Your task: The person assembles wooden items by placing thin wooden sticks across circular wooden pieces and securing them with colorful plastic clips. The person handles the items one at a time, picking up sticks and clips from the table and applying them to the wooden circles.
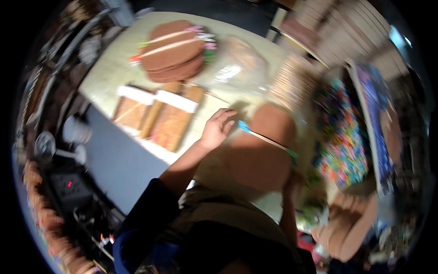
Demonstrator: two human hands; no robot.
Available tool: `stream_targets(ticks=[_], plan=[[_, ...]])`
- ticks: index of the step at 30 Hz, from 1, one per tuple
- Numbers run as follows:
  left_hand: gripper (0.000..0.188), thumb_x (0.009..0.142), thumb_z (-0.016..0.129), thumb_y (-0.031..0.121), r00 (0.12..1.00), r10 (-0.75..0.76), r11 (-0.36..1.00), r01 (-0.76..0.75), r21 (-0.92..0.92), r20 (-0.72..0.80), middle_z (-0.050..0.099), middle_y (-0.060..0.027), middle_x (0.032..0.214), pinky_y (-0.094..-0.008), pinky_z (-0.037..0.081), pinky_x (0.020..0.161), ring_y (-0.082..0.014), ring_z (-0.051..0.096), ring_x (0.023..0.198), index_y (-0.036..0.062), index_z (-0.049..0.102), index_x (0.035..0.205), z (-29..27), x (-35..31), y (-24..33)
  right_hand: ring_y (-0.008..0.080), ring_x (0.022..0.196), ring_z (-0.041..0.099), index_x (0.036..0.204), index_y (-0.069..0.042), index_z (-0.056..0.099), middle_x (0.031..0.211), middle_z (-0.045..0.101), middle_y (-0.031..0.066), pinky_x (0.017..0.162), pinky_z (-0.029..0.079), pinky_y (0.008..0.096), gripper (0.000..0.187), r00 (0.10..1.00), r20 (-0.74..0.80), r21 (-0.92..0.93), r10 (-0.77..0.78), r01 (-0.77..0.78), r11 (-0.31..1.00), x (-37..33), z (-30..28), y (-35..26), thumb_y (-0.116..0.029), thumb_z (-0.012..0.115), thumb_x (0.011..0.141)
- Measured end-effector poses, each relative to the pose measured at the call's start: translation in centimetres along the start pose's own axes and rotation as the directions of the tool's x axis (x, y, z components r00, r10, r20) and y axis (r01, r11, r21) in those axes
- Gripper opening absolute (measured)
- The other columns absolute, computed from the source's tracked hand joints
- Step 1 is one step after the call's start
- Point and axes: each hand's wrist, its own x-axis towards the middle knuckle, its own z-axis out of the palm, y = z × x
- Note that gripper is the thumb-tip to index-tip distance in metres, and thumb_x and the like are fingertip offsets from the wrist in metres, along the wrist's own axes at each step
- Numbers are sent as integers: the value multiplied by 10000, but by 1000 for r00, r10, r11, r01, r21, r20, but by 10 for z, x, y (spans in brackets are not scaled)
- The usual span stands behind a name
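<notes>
Brown rounded panel (260, 162) lies before me on the table (107, 68), pale strip (269, 140) across it. My left hand (216, 130) is loosely spread, empty; my right hand (293, 181) is blurred, grip indeterminable. Uneven pull could skew the strip.

Near brown piece (260, 160): one pale band (269, 140). Far stack (177, 58): two. White strips (177, 101): two. Clear bag (239, 68): one.

We see a pale tabletop (109, 59), dark grey floor (219, 13) beyond its far edge, and a bright bluish light (407, 42) at upper right.
</notes>
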Motion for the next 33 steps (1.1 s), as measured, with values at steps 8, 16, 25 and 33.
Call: stream_targets(ticks=[8,16,25,33], plan=[[189,830,601,100,237,-583,719,595,-359,-777,604,-88,836,-295,463,663,-164,553,709,7,569,991,-220,-33,-227,348,716,593,780,-40,635,740,603,183,633,459,442,132,970,-223,298,99,-29,954,-4,-56,-5,-118,528,795],[202,828,664,185,66,-911,383,505,-773,-408,570,-53,609,-270,351,382,-139,482,454,27,606,717,-276,-14,-309,330,700,613,703,-53,640,685,615,166,634,488,415,85,967,210,-157,-146,181,971,-25,-92,-5,-107,574,695],[161,802,697,227,231,-931,364,497,-788,-285,615,-14,651,-214,291,379,-96,489,468,88,635,748,-288,1,-276,275,684,648,783,-49,603,689,637,129,627,495,386,173,974,52,313,221,-226,923,-40,-44,-31,-197,674,726],[86,773,706,96,36,-941,324,376,-868,-335,596,-43,667,-239,392,426,-138,515,499,56,631,782,-270,-18,-307,260,669,615,763,-42,596,718,623,129,636,479,366,182,986,-12,377,166,-150,914,-49,-38,-26,-207,666,734]])
